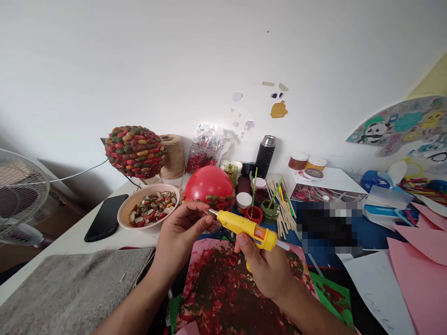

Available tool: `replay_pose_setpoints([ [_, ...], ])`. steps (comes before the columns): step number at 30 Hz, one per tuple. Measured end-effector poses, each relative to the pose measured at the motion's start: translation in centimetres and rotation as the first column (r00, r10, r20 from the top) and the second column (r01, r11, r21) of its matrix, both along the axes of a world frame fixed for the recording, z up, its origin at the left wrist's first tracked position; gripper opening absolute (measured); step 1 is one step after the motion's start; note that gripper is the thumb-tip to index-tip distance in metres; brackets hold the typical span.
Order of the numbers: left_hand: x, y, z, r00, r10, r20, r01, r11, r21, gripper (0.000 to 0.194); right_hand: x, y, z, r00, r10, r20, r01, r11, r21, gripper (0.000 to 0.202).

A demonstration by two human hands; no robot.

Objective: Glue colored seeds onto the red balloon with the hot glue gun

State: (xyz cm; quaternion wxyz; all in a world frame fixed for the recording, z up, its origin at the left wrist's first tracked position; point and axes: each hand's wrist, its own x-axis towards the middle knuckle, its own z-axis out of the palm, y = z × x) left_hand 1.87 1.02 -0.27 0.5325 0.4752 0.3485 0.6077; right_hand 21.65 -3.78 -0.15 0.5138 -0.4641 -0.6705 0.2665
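Observation:
A yellow hot glue gun (242,226) is gripped in my right hand (267,267), its metal nozzle pointing left and a clear glue stick protruding from the back. My left hand (181,230) is closed in a pinch right at the nozzle tip; whatever sits between the fingertips is too small to make out. Just behind the fingers rests a red balloon (208,184), its lower part covered with painted shells (223,201). To the left, a cream bowl (123,218) holds loose shells (153,208) in red, green and brown, some showing pale insides.
A shell-covered ball lamp (135,151) stands beside a twine spool (172,156). Behind are paint jars (269,211), wooden sticks (284,218) and a black flask (265,156). A phone (106,217), grey cloth (77,288), fan (21,195) and paint-smeared sheet (226,293) lie around.

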Motion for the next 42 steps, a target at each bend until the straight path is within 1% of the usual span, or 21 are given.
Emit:
replay_pose_setpoints([
  [4,0.03,-0.01,-0.06,1.0,0.004,-0.006,-0.004,1.0,-0.001,0.032,-0.03,0.13,-0.01,1.0,0.008,-0.016,-0.008,1.0,0.023,0.062],
  [8,0.07,-0.06,-0.13,1.0,0.008,-0.01,-0.008,1.0,0.002,0.031,0.01,0.19,-0.13,0.999,0.026,-0.033,-0.026,1.0,0.015,0.058],
  [13,0.07,0.02,-0.11,1.0,0.026,-0.015,-0.026,1.0,0.003,0.032,0.04,0.15,-0.19,1.0,0.015,-0.021,-0.014,1.0,0.023,0.057],
  [25,-0.09,0.07,-0.08,0.995,0.093,-0.028,-0.092,0.995,0.023,0.032,0.15,0.25,-0.46,1.0,0.024,0.004,-0.024,1.0,0.008,0.058],
  [31,-0.17,0.31,-0.26,0.995,0.09,-0.034,-0.09,0.996,0.02,0.031,0.13,0.27,-0.29,1.0,0.009,0.013,-0.009,1.0,0.024,0.06],
  [37,-0.25,0.18,-0.19,0.995,0.094,-0.041,-0.093,0.995,0.02,0.032,0.13,0.26,-0.45,1.0,-0.005,0.025,0.005,1.0,-0.002,0.06],
  [42,-0.32,0.16,-0.3,0.993,0.11,-0.046,-0.109,0.994,0.02,0.032,0.01,0.22,-0.45,1.0,-0.001,0.022,0.001,1.0,0.023,0.059],
])
